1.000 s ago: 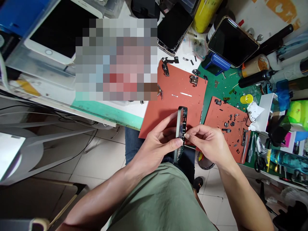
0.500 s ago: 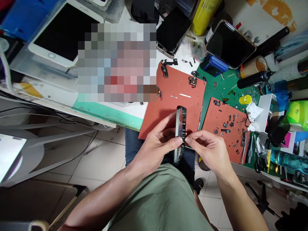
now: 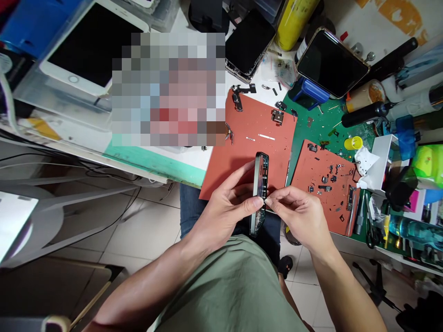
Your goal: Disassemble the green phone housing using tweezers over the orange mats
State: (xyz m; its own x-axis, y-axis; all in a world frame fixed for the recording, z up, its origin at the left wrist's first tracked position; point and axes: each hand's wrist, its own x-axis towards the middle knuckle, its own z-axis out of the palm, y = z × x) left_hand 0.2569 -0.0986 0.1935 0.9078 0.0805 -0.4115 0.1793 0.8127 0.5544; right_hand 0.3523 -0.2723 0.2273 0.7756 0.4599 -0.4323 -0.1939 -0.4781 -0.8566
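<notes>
An open phone frame (image 3: 258, 184) stands on edge over the front of the red mat, its inner side facing right. My left hand (image 3: 230, 200) is closed around it, with the thumb pressed on the near face and the fingers behind. At the frame's inner side, my right hand (image 3: 297, 210) pinches with thumb and forefinger close together. Whatever lies between those fingertips is too small to make out. Below the phone frame are my knees and a green shirt.
Small phone parts lie on the large red mat (image 3: 238, 152) and the smaller red mat (image 3: 325, 184). A phone (image 3: 332, 62) leans on a blue stand at the back. A white-framed phone (image 3: 88, 46) lies at left. Scissors (image 3: 372, 233) lie at the right edge.
The right fingertips have shifted slightly left, closer to the phone frame and the left thumb. The left hand's hold on the frame looks the same.
</notes>
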